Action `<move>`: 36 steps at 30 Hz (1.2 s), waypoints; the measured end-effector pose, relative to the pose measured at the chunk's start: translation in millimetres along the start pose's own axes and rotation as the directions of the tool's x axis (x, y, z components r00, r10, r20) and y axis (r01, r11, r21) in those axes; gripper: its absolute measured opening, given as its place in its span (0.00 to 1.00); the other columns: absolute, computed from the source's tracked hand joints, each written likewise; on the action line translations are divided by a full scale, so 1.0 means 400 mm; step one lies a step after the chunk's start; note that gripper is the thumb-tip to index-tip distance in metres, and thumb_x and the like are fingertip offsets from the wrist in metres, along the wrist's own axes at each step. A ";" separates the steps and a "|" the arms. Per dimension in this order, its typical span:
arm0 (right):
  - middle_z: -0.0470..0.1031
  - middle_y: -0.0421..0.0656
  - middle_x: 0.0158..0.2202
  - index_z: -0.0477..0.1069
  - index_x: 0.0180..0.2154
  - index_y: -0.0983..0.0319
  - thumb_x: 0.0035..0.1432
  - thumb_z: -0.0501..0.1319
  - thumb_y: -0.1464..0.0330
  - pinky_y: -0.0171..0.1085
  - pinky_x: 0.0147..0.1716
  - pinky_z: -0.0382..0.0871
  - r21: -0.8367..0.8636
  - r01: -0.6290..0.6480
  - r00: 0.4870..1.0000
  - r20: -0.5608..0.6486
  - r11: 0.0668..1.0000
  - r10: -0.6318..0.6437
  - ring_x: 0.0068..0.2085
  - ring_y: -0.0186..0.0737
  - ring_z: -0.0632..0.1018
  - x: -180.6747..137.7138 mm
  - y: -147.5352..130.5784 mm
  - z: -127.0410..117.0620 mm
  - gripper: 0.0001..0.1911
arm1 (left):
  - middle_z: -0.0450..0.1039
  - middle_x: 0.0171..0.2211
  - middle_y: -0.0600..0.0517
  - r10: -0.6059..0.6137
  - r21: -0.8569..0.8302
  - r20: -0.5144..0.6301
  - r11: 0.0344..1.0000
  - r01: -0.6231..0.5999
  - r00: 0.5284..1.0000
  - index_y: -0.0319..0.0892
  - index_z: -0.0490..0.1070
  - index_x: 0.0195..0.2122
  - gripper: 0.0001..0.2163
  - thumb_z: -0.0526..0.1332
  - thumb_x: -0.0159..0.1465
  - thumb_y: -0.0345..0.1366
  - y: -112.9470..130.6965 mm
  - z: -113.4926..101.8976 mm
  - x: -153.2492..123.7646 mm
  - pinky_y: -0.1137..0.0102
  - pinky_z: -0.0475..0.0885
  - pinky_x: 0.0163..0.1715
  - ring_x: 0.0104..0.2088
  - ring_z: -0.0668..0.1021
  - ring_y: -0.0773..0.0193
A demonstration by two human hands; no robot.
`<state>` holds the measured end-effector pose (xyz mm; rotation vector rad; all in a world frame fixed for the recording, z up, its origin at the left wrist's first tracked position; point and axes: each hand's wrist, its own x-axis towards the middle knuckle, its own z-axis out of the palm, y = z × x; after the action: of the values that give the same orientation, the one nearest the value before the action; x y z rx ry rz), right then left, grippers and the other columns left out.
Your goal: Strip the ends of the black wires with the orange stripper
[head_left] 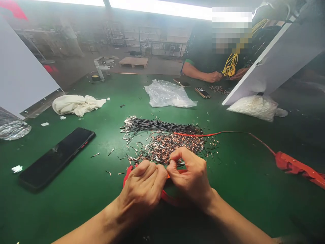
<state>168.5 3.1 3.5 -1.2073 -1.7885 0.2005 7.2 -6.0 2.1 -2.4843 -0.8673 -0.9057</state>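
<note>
My left hand (pixel 144 184) is closed with its fingers curled in, low in the middle of the view. Close beside it, my right hand (pixel 190 173) pinches thumb and forefinger together. Whatever either hand holds is hidden by the fingers. Red curved parts (pixel 127 174) of some object show behind and below the hands; its kind is mostly covered. Just beyond the fingertips lies a pile of short black wire offcuts with bare copper ends (pixel 165 145). Behind that pile rests a bundle of black wires (pixel 157 125) with silvery tips at its left end.
A large black phone (pixel 58 159) lies left, below a crumpled white cloth (pixel 76 105). Farther back are a clear plastic bag (pixel 169 94) and a small phone (pixel 202 93). A red device (pixel 299 166) trails a red cord. Across the table, a person's hands (pixel 214 77) hold yellow cables (pixel 230 67).
</note>
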 end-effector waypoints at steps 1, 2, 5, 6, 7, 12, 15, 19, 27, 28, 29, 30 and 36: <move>0.74 0.41 0.26 0.66 0.29 0.60 0.54 0.56 0.76 0.38 0.31 0.71 -0.010 0.033 0.999 0.008 0.999 -0.033 0.29 0.39 0.76 0.000 0.004 -0.003 0.05 | 0.63 0.19 0.55 -0.016 -0.010 -0.010 1.000 0.016 1.000 0.39 0.65 0.29 0.11 0.49 0.66 0.21 -0.001 0.000 -0.002 0.67 0.62 0.34 0.22 0.63 0.65; 0.75 0.42 0.29 0.67 0.32 0.61 0.55 0.56 0.75 0.39 0.34 0.72 0.000 0.057 0.998 0.026 0.998 -0.057 0.32 0.41 0.77 0.001 0.008 -0.008 0.04 | 0.64 0.19 0.55 -0.042 -0.018 -0.026 0.999 0.042 0.999 0.39 0.65 0.29 0.10 0.51 0.65 0.21 -0.005 -0.001 -0.004 0.67 0.62 0.35 0.22 0.64 0.66; 0.75 0.47 0.38 0.67 0.43 0.63 0.58 0.60 0.72 0.43 0.41 0.71 0.052 0.139 0.981 0.132 0.989 -0.145 0.40 0.44 0.75 -0.002 0.016 -0.026 0.10 | 0.67 0.19 0.57 -0.148 0.004 -0.093 0.989 0.149 0.985 0.37 0.68 0.34 0.04 0.58 0.63 0.23 -0.030 -0.009 -0.008 0.65 0.63 0.39 0.22 0.66 0.67; 0.75 0.48 0.40 0.66 0.46 0.63 0.58 0.63 0.68 0.45 0.42 0.70 0.040 0.175 0.962 0.203 0.984 -0.180 0.42 0.46 0.74 -0.004 0.017 -0.032 0.14 | 0.67 0.19 0.57 -0.179 0.025 -0.111 0.983 0.183 0.978 0.37 0.68 0.35 0.03 0.60 0.62 0.24 -0.042 -0.013 -0.009 0.64 0.62 0.39 0.22 0.66 0.67; 0.74 0.49 0.42 0.66 0.47 0.63 0.56 0.65 0.64 0.47 0.43 0.69 0.019 0.205 0.934 0.296 0.979 -0.201 0.43 0.48 0.73 -0.005 0.018 -0.037 0.19 | 0.68 0.19 0.58 -0.204 0.046 -0.130 0.976 0.212 0.970 0.38 0.69 0.36 0.04 0.61 0.62 0.24 -0.054 -0.017 -0.011 0.64 0.62 0.40 0.22 0.67 0.67; 0.71 0.48 0.47 0.68 0.48 0.61 0.43 0.71 0.48 0.53 0.47 0.66 -0.068 0.158 0.731 0.679 0.985 -0.071 0.45 0.53 0.71 -0.009 0.015 -0.066 0.36 | 0.72 0.21 0.57 -0.273 0.123 -0.174 0.947 0.296 0.946 0.40 0.69 0.34 0.04 0.62 0.61 0.25 -0.096 -0.026 -0.019 0.62 0.60 0.40 0.24 0.70 0.66; 0.70 0.49 0.48 0.67 0.50 0.61 0.36 0.72 0.46 0.56 0.50 0.65 -0.089 0.135 0.660 0.751 0.987 -0.022 0.47 0.55 0.70 -0.015 0.007 -0.077 0.43 | 0.71 0.20 0.57 -0.294 0.130 -0.190 0.938 0.321 0.937 0.40 0.69 0.32 0.05 0.63 0.60 0.25 -0.105 -0.026 -0.024 0.62 0.60 0.40 0.23 0.70 0.66; 0.71 0.52 0.48 0.68 0.51 0.64 0.48 0.68 0.61 0.57 0.49 0.65 -0.141 0.175 0.619 0.786 0.974 0.002 0.47 0.57 0.70 -0.028 0.001 -0.075 0.29 | 0.69 0.19 0.56 -0.293 0.081 -0.234 0.944 0.319 0.927 0.40 0.68 0.31 0.05 0.63 0.59 0.24 -0.107 -0.036 -0.022 0.63 0.63 0.38 0.23 0.69 0.66; 0.72 0.51 0.40 0.71 0.44 0.63 0.60 0.55 0.59 0.55 0.43 0.67 0.195 -0.500 0.717 0.640 0.844 0.277 0.41 0.52 0.72 0.029 0.046 -0.117 0.17 | 0.67 0.19 0.56 -0.227 -0.008 -0.315 0.972 0.236 0.921 0.35 0.70 0.36 0.08 0.64 0.56 0.20 -0.092 -0.052 -0.018 0.68 0.63 0.29 0.22 0.66 0.67; 0.73 0.51 0.41 0.71 0.45 0.62 0.61 0.52 0.57 0.55 0.44 0.67 0.359 -0.631 0.688 0.667 0.688 0.284 0.42 0.53 0.74 0.034 0.047 -0.123 0.19 | 0.67 0.19 0.56 -0.227 -0.017 -0.311 0.972 0.233 0.923 0.35 0.71 0.36 0.08 0.64 0.56 0.20 -0.090 -0.051 -0.019 0.68 0.63 0.28 0.22 0.65 0.67; 0.74 0.52 0.43 0.71 0.47 0.62 0.61 0.52 0.55 0.55 0.46 0.68 0.487 -0.721 0.656 0.711 0.494 0.256 0.44 0.54 0.75 0.035 0.044 -0.126 0.22 | 0.67 0.19 0.56 -0.221 -0.020 -0.304 0.974 0.225 0.927 0.35 0.71 0.37 0.09 0.64 0.56 0.20 -0.088 -0.051 -0.021 0.68 0.62 0.28 0.22 0.65 0.67; 0.75 0.52 0.46 0.71 0.50 0.62 0.59 0.53 0.56 0.54 0.47 0.68 0.570 -0.767 0.634 0.745 0.296 0.207 0.46 0.54 0.75 0.032 0.038 -0.126 0.23 | 0.67 0.19 0.55 -0.212 -0.015 -0.297 0.976 0.217 0.931 0.35 0.71 0.37 0.09 0.65 0.56 0.21 -0.087 -0.051 -0.023 0.68 0.62 0.28 0.22 0.64 0.67; 0.76 0.51 0.45 0.70 0.52 0.64 0.42 0.58 0.78 0.48 0.46 0.69 0.524 -0.833 0.528 0.849 -0.177 0.028 0.45 0.48 0.77 -0.019 -0.005 -0.076 0.31 | 0.66 0.18 0.56 -0.199 0.062 -0.307 0.972 0.228 0.931 0.35 0.71 0.37 0.09 0.66 0.56 0.22 -0.090 -0.063 -0.020 0.67 0.62 0.29 0.23 0.65 0.66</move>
<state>191.0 -14.3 16.9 -0.5705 -0.8125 2.2347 -32.6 4.9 19.4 -2.1244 -1.0600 -1.2430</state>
